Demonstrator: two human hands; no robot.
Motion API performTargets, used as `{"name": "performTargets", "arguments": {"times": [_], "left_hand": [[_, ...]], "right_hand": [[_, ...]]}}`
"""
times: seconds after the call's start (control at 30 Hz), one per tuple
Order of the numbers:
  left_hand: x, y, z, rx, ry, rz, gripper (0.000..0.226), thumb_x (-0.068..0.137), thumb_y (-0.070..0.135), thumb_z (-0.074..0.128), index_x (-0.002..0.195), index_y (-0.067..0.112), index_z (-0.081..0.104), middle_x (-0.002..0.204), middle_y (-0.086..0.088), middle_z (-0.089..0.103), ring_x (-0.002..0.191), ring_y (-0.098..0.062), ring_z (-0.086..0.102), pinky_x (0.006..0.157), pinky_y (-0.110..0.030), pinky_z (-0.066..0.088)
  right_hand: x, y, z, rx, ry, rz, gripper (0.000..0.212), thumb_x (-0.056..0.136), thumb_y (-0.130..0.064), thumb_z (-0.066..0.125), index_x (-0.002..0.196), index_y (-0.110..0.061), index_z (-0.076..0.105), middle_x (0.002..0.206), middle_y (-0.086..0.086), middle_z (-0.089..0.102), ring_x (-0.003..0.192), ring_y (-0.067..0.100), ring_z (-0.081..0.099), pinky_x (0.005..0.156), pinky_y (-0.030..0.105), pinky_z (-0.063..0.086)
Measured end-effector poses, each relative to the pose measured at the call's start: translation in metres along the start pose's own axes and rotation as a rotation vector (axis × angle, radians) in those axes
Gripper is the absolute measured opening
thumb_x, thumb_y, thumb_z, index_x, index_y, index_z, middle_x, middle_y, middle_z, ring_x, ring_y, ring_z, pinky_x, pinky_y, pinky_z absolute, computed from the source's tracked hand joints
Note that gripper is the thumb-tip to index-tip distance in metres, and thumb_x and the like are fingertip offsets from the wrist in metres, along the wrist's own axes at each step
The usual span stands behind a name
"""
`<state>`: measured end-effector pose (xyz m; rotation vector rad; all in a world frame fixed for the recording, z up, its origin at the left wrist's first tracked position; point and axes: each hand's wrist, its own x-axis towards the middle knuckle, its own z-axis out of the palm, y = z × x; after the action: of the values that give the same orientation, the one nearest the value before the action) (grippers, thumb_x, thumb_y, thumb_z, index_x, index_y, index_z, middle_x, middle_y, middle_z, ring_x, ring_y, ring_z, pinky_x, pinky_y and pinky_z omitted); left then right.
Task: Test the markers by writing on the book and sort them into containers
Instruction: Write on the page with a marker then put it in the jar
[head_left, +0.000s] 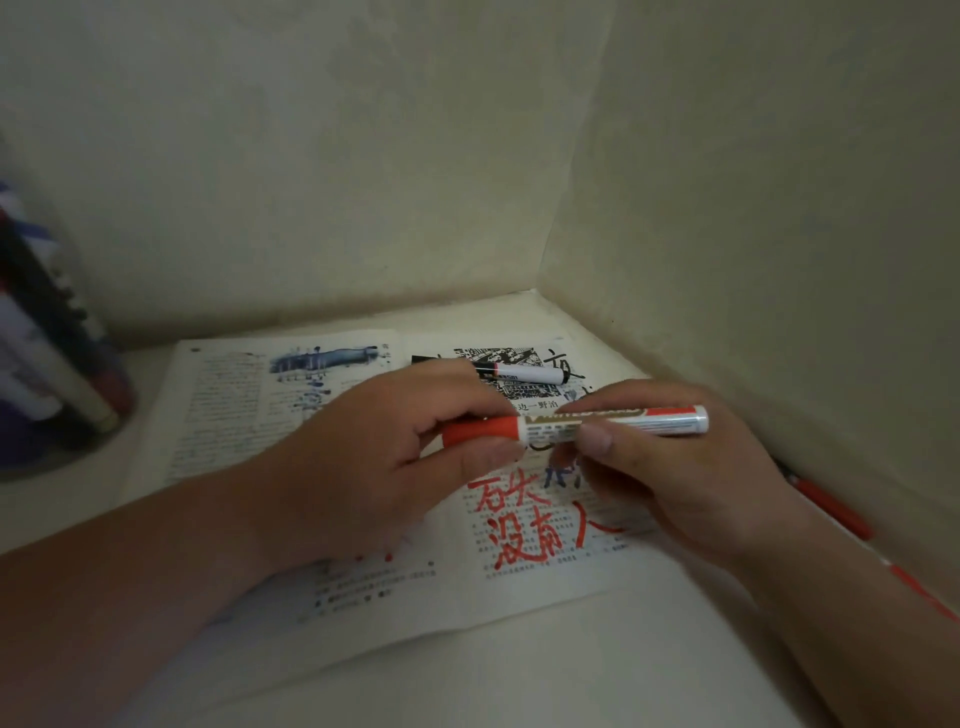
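Both hands hold one red marker (574, 423) level above the open book (363, 467), its long axis running left to right. The left hand (395, 452) has its grip closed around the red cap; the right hand (670, 457) pinches the white barrel. A black marker (524, 373) lies on the book's far page.

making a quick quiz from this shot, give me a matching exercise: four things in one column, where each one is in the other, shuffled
Things:
1. red marker
2. black marker
3. container of markers
4. red pens

Places:
A. far left edge of the table
B. lying on the book's upper right page
C. held between the left hand and right hand
D. along the right wall, behind the right hand

Pairs: 1-C, 2-B, 3-A, 4-D
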<state>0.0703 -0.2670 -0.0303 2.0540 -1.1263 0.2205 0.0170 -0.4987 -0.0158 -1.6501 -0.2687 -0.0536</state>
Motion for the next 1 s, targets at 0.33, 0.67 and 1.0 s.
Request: {"name": "performTargets", "arguments": {"times": [0.33,0.67,1.0], "left_hand": [[-0.005,0.003,-0.007,-0.233,0.011,-0.187,0.044,0.092,0.056,0.045,0.072,0.019,0.058,0.059,-0.001,0.048,0.055,-0.006,0.045,0.056,-0.016,0.037],[-0.006,0.008,-0.001,-0.032,0.187,-0.134,0.073,0.087,0.077,0.038,0.060,0.009,0.046,0.050,-0.006,0.043,0.045,-0.018,0.041,0.045,-0.017,0.032],[0.000,-0.006,-0.009,0.167,0.263,-0.038,0.036,0.082,0.065,0.058,0.073,0.030,0.055,0.069,0.009,0.054,0.069,-0.003,0.053,0.062,-0.008,0.035]], "right_hand": [[-0.013,0.001,0.007,-0.506,0.099,-0.388,0.023,0.085,-0.052,0.070,0.094,-0.031,0.069,0.074,0.005,0.066,0.061,0.026,0.059,0.054,0.034,0.047],[-0.013,-0.003,0.018,-0.160,0.054,-0.020,0.021,0.080,-0.039,0.075,0.072,-0.020,0.071,0.051,-0.010,0.049,0.045,0.004,0.040,0.047,0.018,0.034],[0.005,-0.002,0.020,0.313,0.055,0.187,0.011,0.084,-0.021,0.064,0.077,-0.016,0.057,0.057,0.005,0.040,0.048,0.016,0.029,0.042,0.022,0.022]]}}
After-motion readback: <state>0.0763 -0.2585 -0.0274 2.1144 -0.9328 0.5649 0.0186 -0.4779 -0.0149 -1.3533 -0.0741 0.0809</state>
